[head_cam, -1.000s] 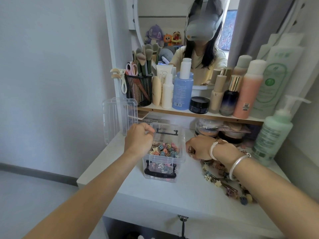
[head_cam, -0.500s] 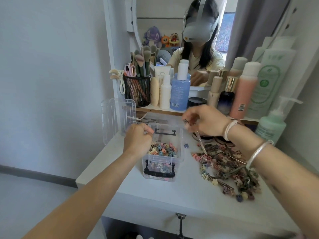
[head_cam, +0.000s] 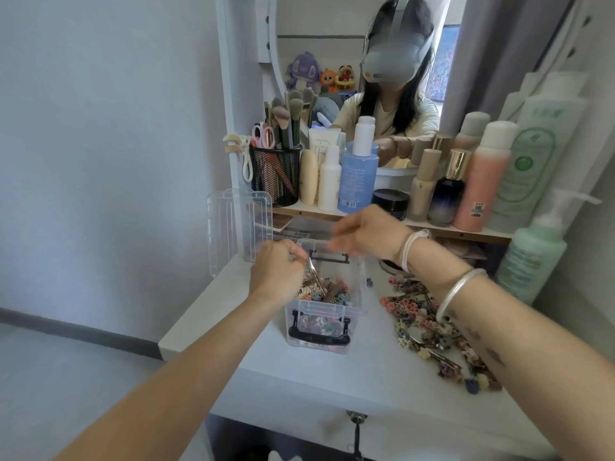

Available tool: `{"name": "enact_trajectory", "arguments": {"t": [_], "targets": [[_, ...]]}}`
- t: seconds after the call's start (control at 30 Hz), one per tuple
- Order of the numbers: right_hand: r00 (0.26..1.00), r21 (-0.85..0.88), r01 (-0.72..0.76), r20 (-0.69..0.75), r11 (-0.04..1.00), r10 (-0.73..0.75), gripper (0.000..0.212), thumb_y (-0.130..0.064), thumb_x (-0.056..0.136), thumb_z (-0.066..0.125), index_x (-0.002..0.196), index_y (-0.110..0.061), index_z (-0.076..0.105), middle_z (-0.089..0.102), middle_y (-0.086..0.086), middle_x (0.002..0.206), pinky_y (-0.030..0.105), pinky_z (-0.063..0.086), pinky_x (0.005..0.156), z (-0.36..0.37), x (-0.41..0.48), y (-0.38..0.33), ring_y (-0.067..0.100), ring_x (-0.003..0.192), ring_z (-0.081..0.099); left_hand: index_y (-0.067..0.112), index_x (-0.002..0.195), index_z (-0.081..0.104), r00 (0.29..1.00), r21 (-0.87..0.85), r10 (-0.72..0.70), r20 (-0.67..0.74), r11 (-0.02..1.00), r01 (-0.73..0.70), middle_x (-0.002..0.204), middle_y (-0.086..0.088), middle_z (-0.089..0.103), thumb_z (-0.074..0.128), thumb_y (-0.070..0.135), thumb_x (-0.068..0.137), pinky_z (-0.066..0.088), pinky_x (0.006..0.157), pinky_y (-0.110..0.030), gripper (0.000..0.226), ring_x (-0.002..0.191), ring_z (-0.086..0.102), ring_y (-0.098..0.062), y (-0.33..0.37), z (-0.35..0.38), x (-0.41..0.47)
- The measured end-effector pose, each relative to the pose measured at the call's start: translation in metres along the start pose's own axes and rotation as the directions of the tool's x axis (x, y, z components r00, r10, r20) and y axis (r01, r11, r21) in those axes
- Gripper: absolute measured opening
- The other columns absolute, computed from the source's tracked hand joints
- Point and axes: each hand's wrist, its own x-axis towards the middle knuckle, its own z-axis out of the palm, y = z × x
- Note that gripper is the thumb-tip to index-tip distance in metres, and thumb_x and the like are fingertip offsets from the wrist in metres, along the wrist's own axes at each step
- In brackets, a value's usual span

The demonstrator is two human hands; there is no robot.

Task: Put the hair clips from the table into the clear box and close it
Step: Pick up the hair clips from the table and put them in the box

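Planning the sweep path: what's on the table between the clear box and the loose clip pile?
Head view: one small blue clip, otherwise bare table.

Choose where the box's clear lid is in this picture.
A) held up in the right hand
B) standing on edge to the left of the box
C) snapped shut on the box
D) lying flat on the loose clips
B: the clear lid stands on edge, left of the open clear box.
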Motion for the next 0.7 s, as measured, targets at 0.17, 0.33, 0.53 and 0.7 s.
{"name": "enact_trajectory", "arguments": {"t": [0.17,0.33,0.53,0.7], "targets": [[0.991,-0.133,-0.111,-0.085,0.985,0.100,0.016,0.000,0.082,0.061,0.096,-0.006,0.064,0.065,0.019,0.110,0.034,0.052,0.080,-0.020,0.001,0.038,0.025,0.085,0.062,0.017,0.086,0.060,1.000,0.010,0.007,-0.002,1.000,-0.007,0.129,-0.010,0.053,0.045,0.005,0.089,0.044,0.092,-0.036,0.019,0.106,0.057,-0.030,0.001,0.001,0.000],[0.961,-0.642,0.019,0.225,0.767,0.163,0.052,-0.015,0.087,0.055,0.137,-0.016,0.039,0.046,0.008,0.141,0.027,0.038,0.099,0.008,-0.001,0.070,0.025,0.124,0.047,0.020,0.083,0.058,1.000,0.029,0.015,-0.010,0.999,-0.015,0.130,-0.008,0.053,0.046,0.005,0.089,0.042,0.099,-0.037,0.020,0.114,0.053,-0.026,0.002,0.000,0.000],[0.981,-0.685,0.083,0.184,0.724,0.062,0.024,0.005,0.081,0.051,0.091,-0.008,0.069,0.068,0.009,0.102,0.018,0.037,0.069,0.014,-0.002,0.068,0.024,0.097,0.062,0.022,0.080,0.056,1.000,0.039,0.026,-0.008,0.999,-0.025,0.128,-0.008,0.054,0.047,0.005,0.089,0.046,0.096,-0.043,0.021,0.107,0.058,-0.033,0.002,0.000,0.000],[0.976,-0.224,0.042,-0.199,0.974,-0.088,0.022,0.010,0.076,0.061,0.091,-0.003,0.071,0.067,0.004,0.080,0.016,0.044,0.074,-0.017,0.000,0.045,0.008,0.072,0.060,0.020,0.082,0.056,1.000,0.033,0.017,-0.010,0.999,-0.017,0.131,-0.008,0.053,0.046,0.005,0.089,0.044,0.099,-0.043,0.019,0.111,0.055,-0.030,0.003,0.000,-0.001]]}}
